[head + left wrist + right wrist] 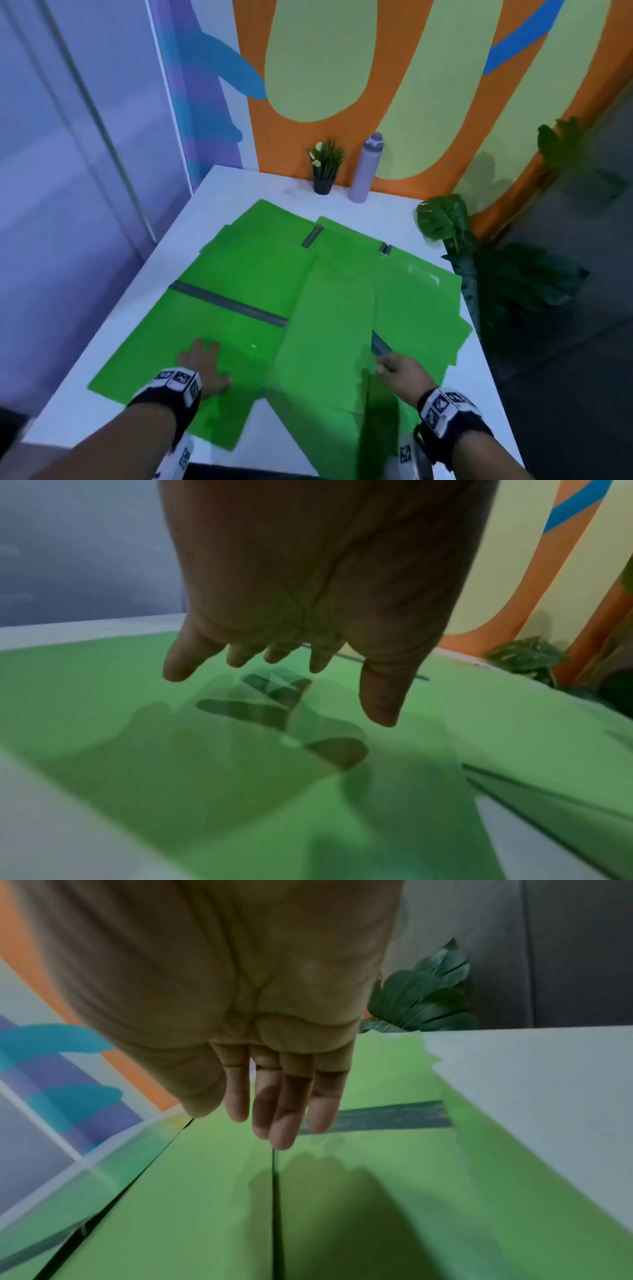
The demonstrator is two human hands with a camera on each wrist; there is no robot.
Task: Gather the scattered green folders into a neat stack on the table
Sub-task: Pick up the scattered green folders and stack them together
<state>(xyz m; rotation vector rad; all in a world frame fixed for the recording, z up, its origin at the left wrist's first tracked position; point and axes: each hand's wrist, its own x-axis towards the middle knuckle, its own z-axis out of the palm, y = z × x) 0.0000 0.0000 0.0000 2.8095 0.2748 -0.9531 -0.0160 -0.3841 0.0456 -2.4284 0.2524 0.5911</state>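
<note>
Several green folders lie overlapping across the white table (pixel 236 181). The near-left folder (pixel 219 335) carries a grey spine strip (pixel 229 305). My left hand (pixel 202 359) is spread flat just over it; in the left wrist view the left hand (pixel 329 653) hangs with straight fingers above its own shadow on the folder (pixel 137 750). A long middle folder (pixel 329 315) runs toward me past the table's near edge. My right hand (pixel 390 368) is at its right edge, by another folder (pixel 418 308). In the right wrist view the right hand (pixel 240 1112) has straight fingers above the folders (pixel 342 1204) and holds nothing.
A small potted plant (pixel 325 168) and a lilac bottle (pixel 366 168) stand at the table's far edge against the painted wall. Big dark leaves (pixel 445 219) hang over the far right corner. The dark floor drops off to the right of the table.
</note>
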